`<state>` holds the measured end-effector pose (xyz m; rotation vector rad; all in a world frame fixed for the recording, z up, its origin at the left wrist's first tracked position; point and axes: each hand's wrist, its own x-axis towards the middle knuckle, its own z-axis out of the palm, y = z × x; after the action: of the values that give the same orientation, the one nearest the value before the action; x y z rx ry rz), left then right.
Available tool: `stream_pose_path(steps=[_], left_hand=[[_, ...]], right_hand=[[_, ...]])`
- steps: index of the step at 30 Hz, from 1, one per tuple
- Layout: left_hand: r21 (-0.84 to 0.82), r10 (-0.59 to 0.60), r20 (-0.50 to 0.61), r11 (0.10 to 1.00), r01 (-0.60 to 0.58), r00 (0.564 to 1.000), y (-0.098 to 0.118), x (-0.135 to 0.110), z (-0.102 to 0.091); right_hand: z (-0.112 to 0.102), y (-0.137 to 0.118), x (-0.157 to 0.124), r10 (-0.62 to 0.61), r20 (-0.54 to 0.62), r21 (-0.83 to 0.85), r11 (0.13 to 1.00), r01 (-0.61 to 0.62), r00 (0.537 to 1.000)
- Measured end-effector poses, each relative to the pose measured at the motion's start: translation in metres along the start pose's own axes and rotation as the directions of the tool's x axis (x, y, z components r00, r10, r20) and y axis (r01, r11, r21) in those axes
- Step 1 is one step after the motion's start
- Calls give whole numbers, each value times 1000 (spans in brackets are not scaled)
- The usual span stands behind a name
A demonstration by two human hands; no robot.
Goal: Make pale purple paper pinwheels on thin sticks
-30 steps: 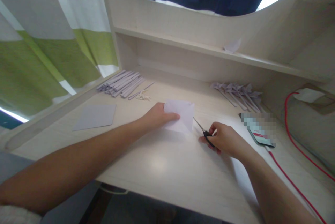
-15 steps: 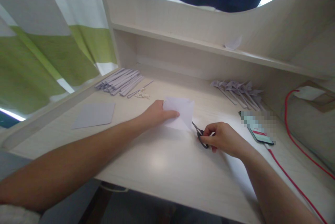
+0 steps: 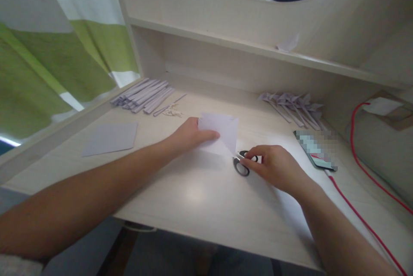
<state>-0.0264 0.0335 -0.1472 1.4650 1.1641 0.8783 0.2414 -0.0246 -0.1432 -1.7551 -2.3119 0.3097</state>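
My left hand (image 3: 196,134) pinches a white square sheet of paper (image 3: 222,134) by its left side, thumb on top, above the desk. Small nicks show along the paper's top edge. My right hand (image 3: 274,164) holds a pair of scissors (image 3: 241,167) with dark-rimmed handles at the paper's lower right corner. The handles stand apart, with my thumb and fingers at them. Most of the blades is hidden at the paper's corner, so I cannot tell how far they reach in.
Rolled paper sticks (image 3: 143,95) lie at the back left beside a small heap of string (image 3: 172,110). Flat paper (image 3: 111,138) rests at the left. Paper pinwheels (image 3: 293,106) lie back right, near a phone (image 3: 314,151) with a red cable (image 3: 355,216). A shelf (image 3: 226,44) runs behind.
The scissors have moved left to the paper's lower right corner and their handles have spread apart. My left hand still holds the paper. The view has shifted slightly.
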Motion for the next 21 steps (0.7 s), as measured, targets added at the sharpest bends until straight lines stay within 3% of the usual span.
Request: stream_pose_path(steps=[8,12,16,21], left_hand=[[-166,25,79,986,-11,997,7,-7,2],[-175,19,86,985,-3,996,7,-8,3],[-170,12,93,985,4,996,7,-9,3],[-165,20,98,986,-4,995,8,-10,3]], right_hand=[[7,-9,-6,-54,-251,216,970,110,966],[11,-17,-10,-176,-434,305,894,328,884],[11,-22,-12,-358,-415,289,820,494,836],[10,-22,-12,-329,-411,296,834,466,850]])
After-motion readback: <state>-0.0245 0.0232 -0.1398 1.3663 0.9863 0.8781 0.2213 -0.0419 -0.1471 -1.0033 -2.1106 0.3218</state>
